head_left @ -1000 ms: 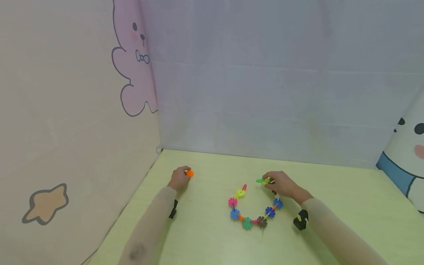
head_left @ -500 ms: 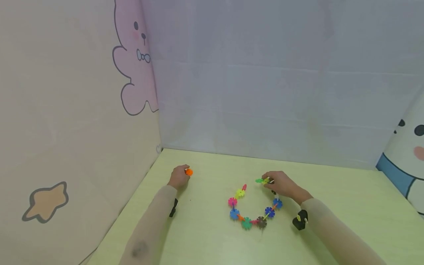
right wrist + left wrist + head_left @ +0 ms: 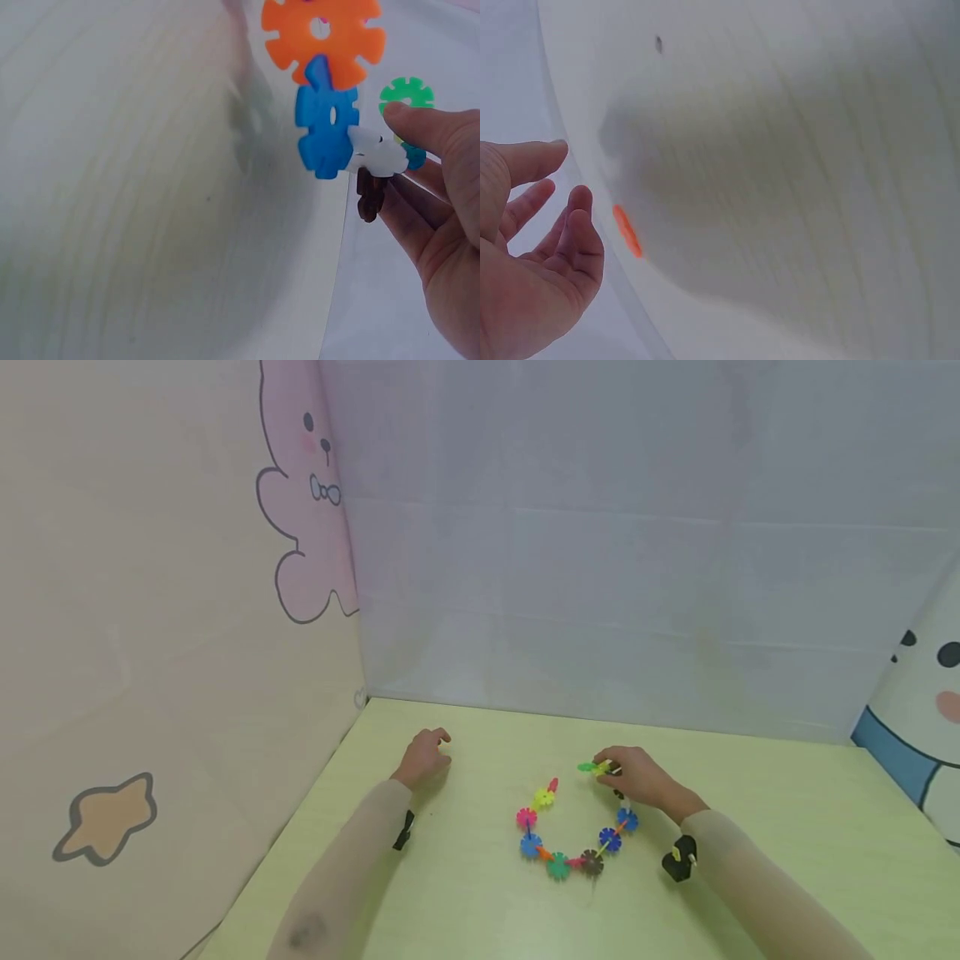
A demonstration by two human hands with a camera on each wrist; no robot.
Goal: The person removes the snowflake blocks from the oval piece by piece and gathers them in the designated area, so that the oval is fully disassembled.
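Observation:
My left hand (image 3: 423, 758) is over the far left of the table, fingers apart and slightly bent, holding nothing. Close to its fingertips an orange snowflake disc (image 3: 628, 231) lies on the table in the left wrist view; the hand hides it in the head view. My right hand (image 3: 636, 775) pinches one end of a chain of linked plastic snowflake discs (image 3: 558, 866) between thumb and fingers. Beyond the thumb a green disc (image 3: 417, 90) sticks out. Blue (image 3: 327, 135), white (image 3: 377, 154) and brown (image 3: 370, 196) discs hang nearby. The chain curves in a U, its other end a pink-red disc (image 3: 553, 785).
A pale wooden table (image 3: 480, 902) meets a draped cloth wall (image 3: 540, 610) behind and a printed cloth (image 3: 150, 652) on the left. Black camera mounts sit on both wrists, the right one (image 3: 680, 858) close to the table.
My left hand has let go of the orange snowflake disc, its fingers spreading, and moved slightly right. My right hand and the chain have barely moved.

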